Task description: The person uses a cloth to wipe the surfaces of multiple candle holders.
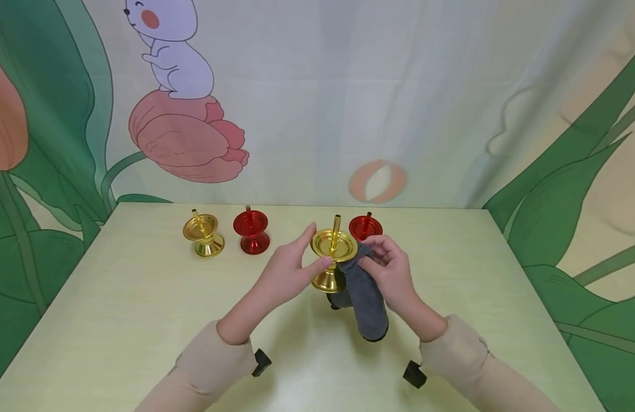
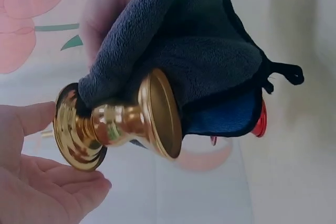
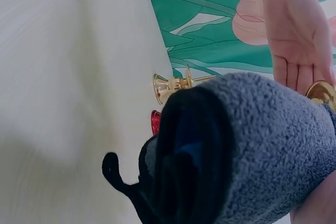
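My left hand (image 1: 281, 272) holds a shiny gold candlestick (image 1: 329, 280) upright by the rim of its upper dish, between thumb and fingers. The candlestick has a thin tube rising from the dish and a flared foot. In my right hand (image 1: 395, 274) is a grey towelling cloth (image 1: 368, 303), pinched near its top and pressed to the candlestick's side just under the dish. The left wrist view shows the cloth (image 2: 205, 66) draped around the narrow stem, with its dark edging, hanging loop and blue underside. Most of the right hand is hidden behind the cloth there.
Another gold candlestick (image 1: 209, 246) and a red candlestick (image 1: 254, 243) stand at the back left of the pale table (image 1: 142, 320). A second red candlestick (image 1: 365, 228) stands behind my right hand, partly covered. A printed curtain (image 1: 307, 103) hangs behind the table's far edge.
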Tool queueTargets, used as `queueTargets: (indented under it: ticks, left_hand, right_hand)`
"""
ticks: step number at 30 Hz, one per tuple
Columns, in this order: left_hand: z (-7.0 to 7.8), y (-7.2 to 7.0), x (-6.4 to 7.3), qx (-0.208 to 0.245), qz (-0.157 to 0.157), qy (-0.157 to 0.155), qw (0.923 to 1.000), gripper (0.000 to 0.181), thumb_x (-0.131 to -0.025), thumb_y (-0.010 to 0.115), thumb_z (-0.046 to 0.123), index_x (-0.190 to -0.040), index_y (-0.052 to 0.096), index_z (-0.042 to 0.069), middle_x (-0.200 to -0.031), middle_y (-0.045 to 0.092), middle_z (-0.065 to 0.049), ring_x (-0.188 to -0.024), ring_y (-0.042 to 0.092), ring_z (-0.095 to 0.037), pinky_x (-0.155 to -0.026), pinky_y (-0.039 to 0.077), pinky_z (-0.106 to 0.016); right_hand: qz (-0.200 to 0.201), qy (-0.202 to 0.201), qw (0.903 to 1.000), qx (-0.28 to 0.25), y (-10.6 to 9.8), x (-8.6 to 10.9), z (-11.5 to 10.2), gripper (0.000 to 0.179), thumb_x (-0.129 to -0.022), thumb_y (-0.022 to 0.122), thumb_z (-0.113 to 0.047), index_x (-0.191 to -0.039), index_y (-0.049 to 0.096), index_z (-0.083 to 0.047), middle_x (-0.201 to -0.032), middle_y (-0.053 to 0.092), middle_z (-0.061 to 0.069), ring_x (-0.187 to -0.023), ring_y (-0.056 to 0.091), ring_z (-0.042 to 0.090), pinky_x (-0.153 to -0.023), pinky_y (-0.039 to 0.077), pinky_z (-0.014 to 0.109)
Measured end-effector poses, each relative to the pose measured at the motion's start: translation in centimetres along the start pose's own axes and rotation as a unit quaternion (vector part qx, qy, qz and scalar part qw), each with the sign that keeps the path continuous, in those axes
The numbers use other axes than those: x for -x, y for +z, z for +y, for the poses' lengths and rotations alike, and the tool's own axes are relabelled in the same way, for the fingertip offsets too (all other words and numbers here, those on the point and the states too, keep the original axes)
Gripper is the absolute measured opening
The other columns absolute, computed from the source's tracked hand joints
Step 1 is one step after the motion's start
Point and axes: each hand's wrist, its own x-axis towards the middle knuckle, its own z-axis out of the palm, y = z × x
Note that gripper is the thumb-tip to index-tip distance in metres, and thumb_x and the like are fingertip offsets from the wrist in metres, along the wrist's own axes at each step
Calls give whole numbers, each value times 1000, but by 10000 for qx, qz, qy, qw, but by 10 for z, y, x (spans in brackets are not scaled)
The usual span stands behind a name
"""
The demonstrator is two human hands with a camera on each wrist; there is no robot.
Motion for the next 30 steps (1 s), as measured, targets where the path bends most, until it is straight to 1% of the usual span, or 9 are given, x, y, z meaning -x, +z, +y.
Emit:
queueTargets:
  ticks: [4, 8, 9, 11, 13, 16, 20, 23, 30]
  left_hand:
    - [0, 10, 0, -236, 281, -99, 9993, 79, -77, 64, 41, -138, 28, 5, -138, 38, -10, -121, 44, -24, -94, 42, -39]
    - [-4, 20, -2, -532, 727, -56, 9959, 85, -71, 69, 45, -135, 34, 2, -131, 47, -13, -109, 54, -25, -82, 49, -37]
    - [-6, 21, -3, -591, 817, -5, 9949, 84, -70, 69, 46, -134, 36, 2, -126, 51, -13, -104, 56, -25, -79, 50, -35]
    - [-10, 22, -5, -602, 905, 36, 9941, 83, -68, 71, 46, -132, 40, 4, -121, 56, -13, -100, 58, -23, -74, 50, -33]
    - [-15, 22, -8, -440, 838, -22, 9955, 82, -65, 73, 47, -131, 42, 8, -121, 56, -12, -104, 57, -23, -75, 51, -32]
    - [-24, 19, -13, 157, 483, -285, 9983, 81, -63, 74, 47, -131, 44, 14, -127, 52, -6, -111, 54, -20, -82, 50, -32]
    - [-34, 16, -20, 975, -85, -519, 9938, 79, -63, 75, 45, -131, 45, 16, -131, 48, 0, -116, 50, -18, -92, 45, -35]
    - [-39, 14, -25, 1191, -341, -500, 9910, 80, -63, 75, 44, -131, 43, 16, -132, 47, 1, -119, 48, -16, -94, 43, -34]
    - [-51, 11, -35, 1345, -355, -507, 9890, 80, -63, 74, 47, -131, 44, 19, -132, 47, 2, -119, 47, -16, -95, 42, -33]
  right_hand:
    - [56, -58, 9996, 253, 3, 2, 3, 24, -76, 56, 11, -99, 52, 4, -91, 65, 0, -79, 59, 4, -69, 49, 17]
    - [-34, -146, 9986, 499, 3, 3, 5, 23, -78, 56, 9, -99, 52, 2, -98, 63, 19, -80, 58, 5, -69, 49, 18]
    - [-73, -156, 9985, 521, 3, 3, 5, 23, -78, 56, 8, -99, 52, 2, -99, 62, 21, -80, 58, 4, -69, 49, 18]
    - [-158, -159, 9988, 446, 1, 3, 6, 22, -78, 57, 8, -99, 52, 3, -96, 65, 12, -80, 58, 4, -69, 49, 18]
    - [-260, -133, 9990, 328, -1, 3, 7, 22, -78, 57, 8, -99, 52, 4, -93, 66, 1, -80, 58, 4, -70, 49, 18]
    - [-409, 8, 9991, 116, -5, 0, 11, 23, -78, 57, 8, -100, 51, 5, -86, 64, -15, -79, 59, 4, -70, 49, 17]
    - [-492, 314, 9983, 21, -9, -3, 16, 26, -78, 56, 9, -102, 50, 7, -85, 63, -17, -77, 60, 3, -70, 50, 17]
    - [-520, 475, 9975, 44, -12, -5, 19, 27, -77, 55, 10, -104, 49, 8, -84, 63, -17, -77, 60, 3, -71, 50, 18]
    - [-367, 818, 9959, 123, -21, -6, 21, 25, -78, 56, 9, -102, 51, 3, -81, 62, -17, -75, 59, 2, -69, 49, 17]
